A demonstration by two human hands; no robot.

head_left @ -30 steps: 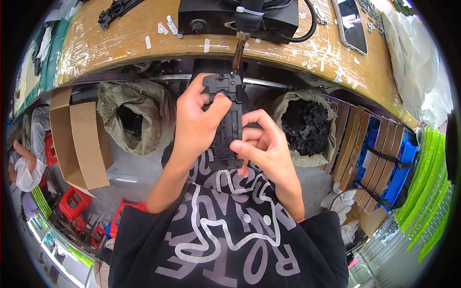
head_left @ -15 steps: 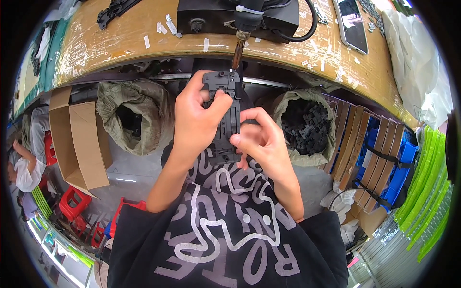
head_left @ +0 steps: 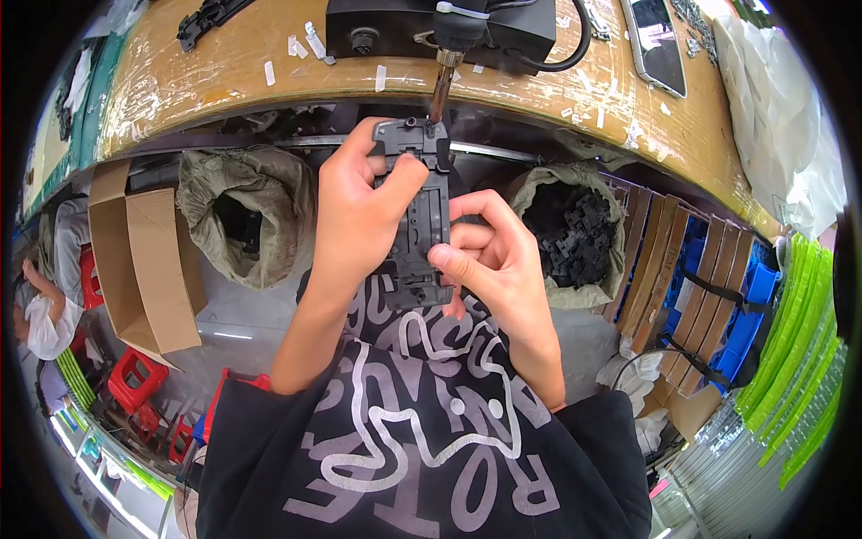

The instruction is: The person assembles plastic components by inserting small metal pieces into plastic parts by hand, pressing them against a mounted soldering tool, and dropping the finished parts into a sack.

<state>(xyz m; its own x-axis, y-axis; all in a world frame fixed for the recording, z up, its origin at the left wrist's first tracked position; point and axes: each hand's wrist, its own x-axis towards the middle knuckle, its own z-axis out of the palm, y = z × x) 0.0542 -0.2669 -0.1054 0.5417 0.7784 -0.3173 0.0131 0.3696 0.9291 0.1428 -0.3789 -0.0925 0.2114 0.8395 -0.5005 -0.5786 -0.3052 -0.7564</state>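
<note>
A long black moulded plastic part [head_left: 422, 216] is held upright between my two hands, in front of the bench edge. My left hand [head_left: 364, 202] grips its upper left side, with the thumb across its face. Lower down, my right hand [head_left: 494, 256] pinches the right edge between thumb and bent fingers. The metal bit of a fixed screwdriver [head_left: 443, 90] comes down from a black machine [head_left: 503, 40] and meets the part's upper right corner. The tip itself is too small to make out there.
On the bench [head_left: 215, 76] lie paper scraps, a phone [head_left: 654, 45] and another black part [head_left: 211, 20]. Below stand a sack of black pieces [head_left: 575, 238], a second sack [head_left: 238, 220], a cardboard box [head_left: 148, 260] and strapped boards [head_left: 691, 287]. Another person [head_left: 54, 310] sits far left.
The upper end of the black part has risen slightly toward the screwdriver, and its corner now meets the bit. My left hand has moved up a little with it; both grips hold.
</note>
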